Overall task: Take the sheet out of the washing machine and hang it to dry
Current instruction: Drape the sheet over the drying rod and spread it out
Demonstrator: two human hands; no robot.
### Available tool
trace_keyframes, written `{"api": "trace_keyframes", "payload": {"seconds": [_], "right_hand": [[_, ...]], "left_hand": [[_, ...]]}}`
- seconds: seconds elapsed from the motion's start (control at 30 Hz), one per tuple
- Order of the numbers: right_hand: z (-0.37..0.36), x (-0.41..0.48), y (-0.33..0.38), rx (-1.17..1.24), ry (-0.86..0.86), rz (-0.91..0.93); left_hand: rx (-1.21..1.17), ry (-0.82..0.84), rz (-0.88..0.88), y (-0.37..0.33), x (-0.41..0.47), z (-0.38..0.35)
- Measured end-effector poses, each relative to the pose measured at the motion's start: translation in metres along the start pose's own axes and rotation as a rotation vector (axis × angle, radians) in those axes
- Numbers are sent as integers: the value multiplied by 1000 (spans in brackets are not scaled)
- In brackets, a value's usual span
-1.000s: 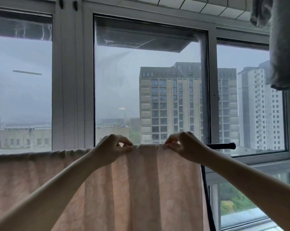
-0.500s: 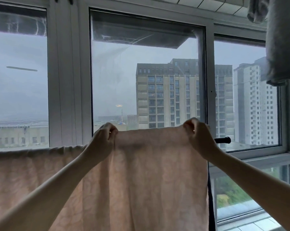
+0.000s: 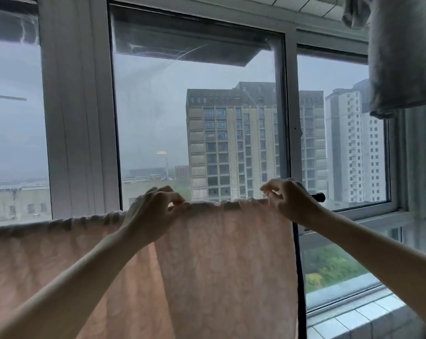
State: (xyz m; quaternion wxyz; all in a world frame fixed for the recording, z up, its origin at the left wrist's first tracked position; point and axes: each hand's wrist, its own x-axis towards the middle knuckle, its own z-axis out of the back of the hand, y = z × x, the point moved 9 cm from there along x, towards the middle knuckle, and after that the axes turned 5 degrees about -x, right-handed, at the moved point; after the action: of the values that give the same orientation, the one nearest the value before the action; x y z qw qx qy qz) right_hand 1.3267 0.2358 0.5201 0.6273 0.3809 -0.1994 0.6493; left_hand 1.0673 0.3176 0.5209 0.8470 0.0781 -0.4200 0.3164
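Note:
A pale pink patterned sheet (image 3: 221, 260) hangs over a horizontal black rail, whose bare end (image 3: 318, 197) sticks out to the right. The sheet covers the rail from the left edge of the view to just past the middle. My left hand (image 3: 153, 211) pinches the sheet's top fold near the middle. My right hand (image 3: 289, 200) pinches the top fold at the sheet's right edge, close to the rail's end. The stretch of fold between my hands lies flat along the rail. A black upright (image 3: 298, 277) of the rack runs down beside the sheet's right edge.
Large windows with white frames (image 3: 80, 113) stand right behind the rail. A grey cloth (image 3: 402, 52) hangs from above at the top right. A tiled sill (image 3: 353, 319) runs along the bottom right, below the window.
The stretch of sheet lifted between my hands half a second ago has come back down onto the rail. My hands have spread apart since a second ago and still pinch the top fold.

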Motion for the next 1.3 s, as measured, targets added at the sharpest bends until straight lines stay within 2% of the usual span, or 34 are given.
{"api": "trace_keyframes", "payload": {"seconds": [0.23,0.4,0.57,0.73,0.87,0.97,1.07,1.2,1.3], "right_hand": [[-25,17,-3,-79,256,-22],[-20,27,-15,-181,250,34],[-24,25,-32,122,399,64],[-12,34,-43,225,240,104],[5,35,-67,506,105,-57],[24,31,-83,696,29,-126],[37,25,-78,638,7,-1],[21,15,-73,364,95,172],[26,18,-77,414,107,166]], "left_hand": [[-121,28,11,-30,21,-13],[-212,122,98,-44,30,-40],[-229,57,160,-50,36,-39],[-153,-67,237,-48,29,-41],[-285,-290,283,-57,19,-29],[-364,-421,234,-72,16,-18],[-395,-425,229,-81,14,-22],[-391,-349,236,-80,10,-29],[-326,-311,237,-81,10,-29]]}}
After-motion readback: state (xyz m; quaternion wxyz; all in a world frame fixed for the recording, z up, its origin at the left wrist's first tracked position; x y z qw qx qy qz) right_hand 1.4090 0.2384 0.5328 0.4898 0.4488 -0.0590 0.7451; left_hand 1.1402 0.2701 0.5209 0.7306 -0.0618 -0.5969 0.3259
